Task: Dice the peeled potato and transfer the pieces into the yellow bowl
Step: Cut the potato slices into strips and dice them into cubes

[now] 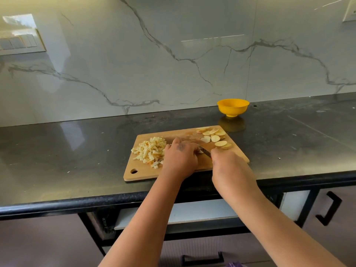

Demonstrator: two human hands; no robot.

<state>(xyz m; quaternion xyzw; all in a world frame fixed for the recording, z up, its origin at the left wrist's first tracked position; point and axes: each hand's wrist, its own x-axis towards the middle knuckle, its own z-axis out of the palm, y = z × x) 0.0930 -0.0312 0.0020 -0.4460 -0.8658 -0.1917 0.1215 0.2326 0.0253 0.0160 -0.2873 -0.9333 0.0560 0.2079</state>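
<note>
The left hand [180, 158] has its fingers curled down over a piece of potato [201, 151]. The right hand [229, 166] grips the knife [205, 151], whose blade angles up-left toward those fingers. On the wooden board [173, 171], pale matte dice [151, 151] are heaped left and smooth round slices [213, 136] lie just beyond the blade. The glossy yellow bowl [233, 106] stands well apart on the dark polished surface [67, 151], nearer the right hand.

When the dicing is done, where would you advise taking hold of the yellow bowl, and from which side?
Probably the rim of the yellow bowl, from above on its near side: it stands upright beyond the cutting board, the flared rim is wide, the foot narrow and low.
</note>
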